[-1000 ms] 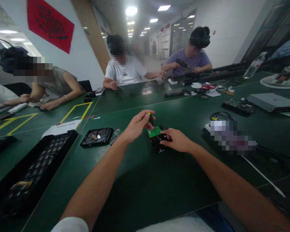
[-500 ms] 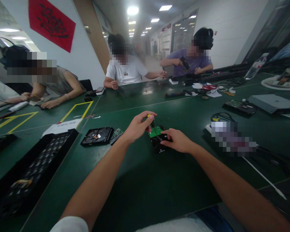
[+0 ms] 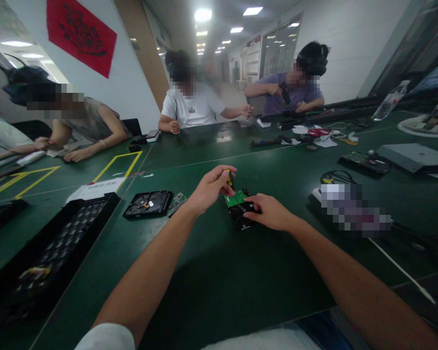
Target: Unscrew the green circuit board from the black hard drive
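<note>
My left hand (image 3: 213,188) is closed around a small screwdriver (image 3: 229,179) with a yellow and black handle, just above the far end of a hard drive (image 3: 239,218). The fingers partly cover the tool, and its tip cannot be made out. The drive lies on the table with its green circuit board (image 3: 236,198) facing up. From the right side, my right hand (image 3: 268,210) grips the drive's edge between thumb and fingers. To the left are another hard drive (image 3: 148,204), black side up, and a loose circuit board (image 3: 177,201).
A long black tray (image 3: 58,243) stands at the left, beside a white paper sheet (image 3: 97,188). At the right are a blurred-out object (image 3: 354,209) with cables, another hard drive (image 3: 365,163) and a grey metal case (image 3: 414,154). Several people sit across the green table (image 3: 219,287).
More of the screwdriver's yellow and black handle shows beside my left fingers, and it has tilted. My right hand keeps its grip on the hard drive. The view has shifted slightly.
</note>
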A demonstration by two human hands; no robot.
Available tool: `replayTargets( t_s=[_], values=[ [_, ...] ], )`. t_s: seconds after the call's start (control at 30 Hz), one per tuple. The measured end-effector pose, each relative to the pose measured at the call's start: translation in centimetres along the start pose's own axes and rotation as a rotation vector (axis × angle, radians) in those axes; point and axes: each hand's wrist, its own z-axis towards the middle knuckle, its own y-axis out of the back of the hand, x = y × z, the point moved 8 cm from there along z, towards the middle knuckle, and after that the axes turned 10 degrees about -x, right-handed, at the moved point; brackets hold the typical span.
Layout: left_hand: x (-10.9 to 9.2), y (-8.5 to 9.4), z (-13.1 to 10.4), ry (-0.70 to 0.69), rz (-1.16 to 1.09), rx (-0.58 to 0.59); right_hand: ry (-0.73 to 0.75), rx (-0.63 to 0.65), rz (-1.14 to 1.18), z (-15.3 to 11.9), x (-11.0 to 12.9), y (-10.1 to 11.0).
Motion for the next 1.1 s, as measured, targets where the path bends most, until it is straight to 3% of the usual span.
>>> replayTargets(
  t_s=[0.43, 0.63, 1.1],
  values=[
    [-0.5, 0.2, 0.1, -0.128, 0.197, 0.018, 0.006, -0.006, 0.002, 0.0, -0.3, -0.1],
    [-0.8, 0.8, 0.2, -0.23, 0.359, -0.045, 0.013, -0.002, -0.006, 0.0, -0.1, -0.1],
    [-1.0, 0.9, -0.2, -0.28, 0.42, -0.079, -0.009, -0.001, -0.001, 0.0, 0.2, 0.1]
  ],
)
